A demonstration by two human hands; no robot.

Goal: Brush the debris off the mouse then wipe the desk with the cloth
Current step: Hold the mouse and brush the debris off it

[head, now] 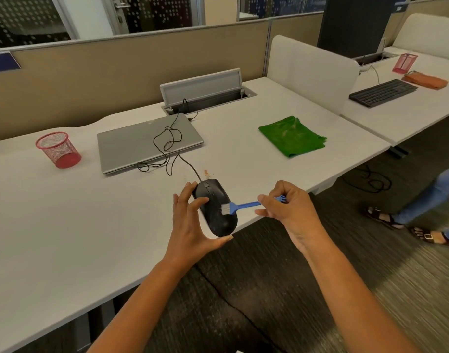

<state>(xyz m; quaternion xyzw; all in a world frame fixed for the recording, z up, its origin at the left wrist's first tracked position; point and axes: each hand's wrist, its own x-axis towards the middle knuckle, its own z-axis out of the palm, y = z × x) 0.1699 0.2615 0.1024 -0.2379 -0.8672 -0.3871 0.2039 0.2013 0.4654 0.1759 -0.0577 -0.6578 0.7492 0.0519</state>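
Observation:
A black wired mouse [214, 197] is lifted at the white desk's [65, 238] front edge, held between the thumb and fingers of my left hand [192, 225]. My right hand [287, 207] pinches the handle of a small blue brush [240, 206]. Its white bristles rest on the mouse's right side. A folded green cloth [292, 136] lies flat on the desk at the far right, apart from both hands. A few brownish specks of debris [206, 172] lie on the desk just beyond the mouse.
A closed grey laptop [131, 146] lies behind the mouse with the mouse cable [167, 141] looped over it. A red mesh cup [57, 149] stands at the left. A cable hatch [203, 90] is open at the back. A person's sandalled feet [409, 225] are at the right.

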